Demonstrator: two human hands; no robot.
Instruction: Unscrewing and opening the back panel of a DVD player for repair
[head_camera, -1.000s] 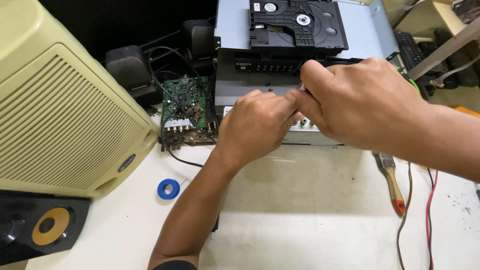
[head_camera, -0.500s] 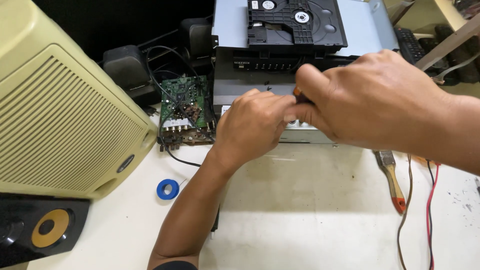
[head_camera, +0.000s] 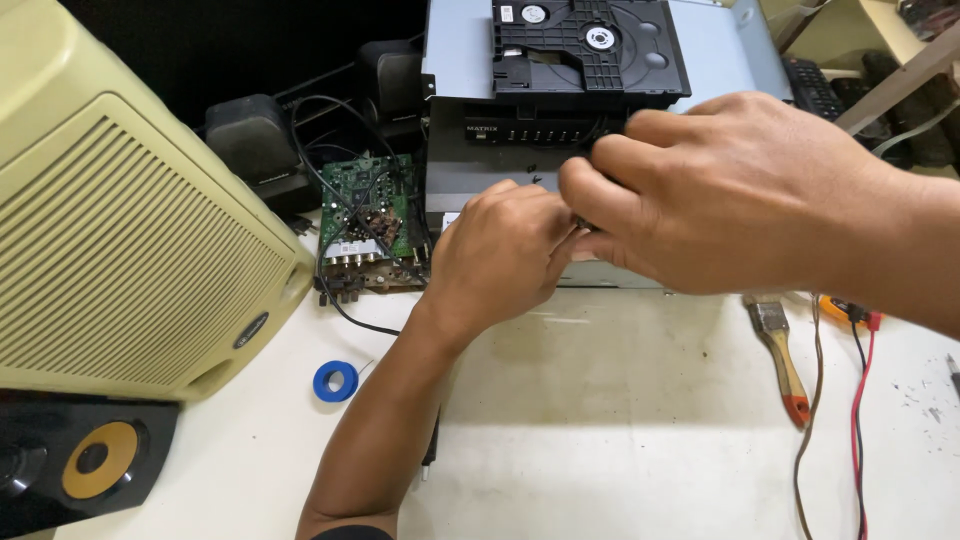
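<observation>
Both hands still clenched together at the disc player (head_camera: 590, 150) front, grasp hidden, right hand (head_camera: 740, 195) shifted lower over left hand (head_camera: 500, 250)

White worktable (head_camera: 620, 440), scuffed, evenly lit; dark wall (head_camera: 230, 50) behind; wooden shelf (head_camera: 860, 40) right.

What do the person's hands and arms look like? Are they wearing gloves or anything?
No gloves: the left hand and the right hand are both bare, with no rings or watch showing. The forearms are bare too. Only a dark sleeve edge peeks in on the left arm, at the picture's bottom.
</observation>
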